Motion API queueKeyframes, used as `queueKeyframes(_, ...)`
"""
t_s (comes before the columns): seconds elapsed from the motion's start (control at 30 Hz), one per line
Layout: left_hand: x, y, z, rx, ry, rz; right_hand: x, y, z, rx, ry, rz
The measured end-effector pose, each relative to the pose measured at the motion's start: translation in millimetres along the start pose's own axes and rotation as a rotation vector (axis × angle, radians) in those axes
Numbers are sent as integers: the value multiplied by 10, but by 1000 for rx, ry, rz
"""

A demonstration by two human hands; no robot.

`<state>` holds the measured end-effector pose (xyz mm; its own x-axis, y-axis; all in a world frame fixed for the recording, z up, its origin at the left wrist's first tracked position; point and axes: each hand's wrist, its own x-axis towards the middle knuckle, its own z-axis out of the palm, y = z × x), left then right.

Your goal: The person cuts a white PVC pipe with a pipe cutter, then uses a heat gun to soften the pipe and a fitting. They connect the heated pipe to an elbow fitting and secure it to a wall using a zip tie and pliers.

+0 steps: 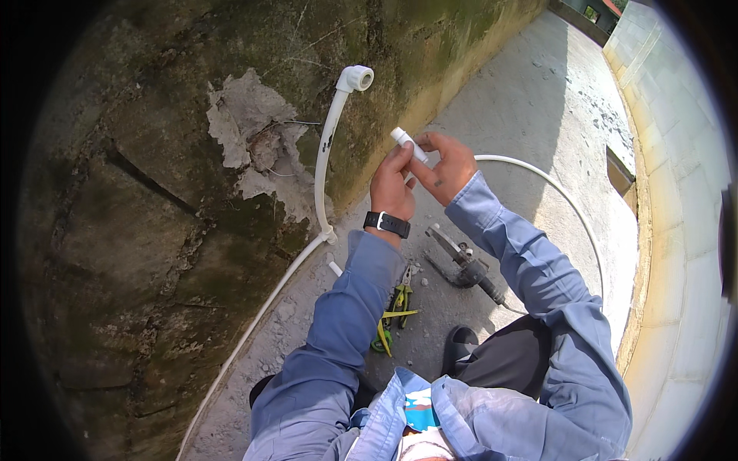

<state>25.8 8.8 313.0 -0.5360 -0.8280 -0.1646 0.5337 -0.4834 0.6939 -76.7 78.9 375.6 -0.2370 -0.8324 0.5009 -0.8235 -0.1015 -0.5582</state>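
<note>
White fitting (pixel 400 136) is what we have in both hands, lifted off the ground and held in front of us, just right of the mossy wall (pixel 184 253). Our left hand (pixel 393 184) has its thumb and fingers closed on the near side of it, while our right hand (pixel 452 163) pinches it from the other side, so the grip is shared and only the upper end and a short stretch of the barrel show clear of our fingers. A thin white pipe (pixel 565 190) curves away beyond the right hand; whether its end meets the fitting inside our grasp, we cannot tell. We judge the step in hand to be close finger work on this small part, either turning it or seating something in it, as both hands bear on it at once. What the next move calls for, in our view, is one hand keeping the barrel steady while the other twists or pushes along its length, without letting it tilt. To our left, a thicker white pipe (pixel 323 157) rises beside the broken patch of wall, with a white elbow (pixel 356 78) at its top, well apart from our fingers. Below our hands a dark power tool (pixel 470 270) and green-handled pliers (pixel 399 298) lie on the dusty ground, neither one touched by us.
</note>
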Motion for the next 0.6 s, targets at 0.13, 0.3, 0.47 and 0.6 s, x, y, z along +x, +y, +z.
queueKeyframes(0.13,-101,304,166,119,49,198,244,-179,3,4,154,-63)
queueKeyframes(0.3,-70,598,169,64,205,299,706,-345,-42,-103,223,-51)
queueKeyframes(0.47,43,640,-26,-56,151,216,834,-443,40,-122,203,9)
queueKeyframes(0.6,83,682,-63,-188,128,157,806,-403,86,-139,208,28)
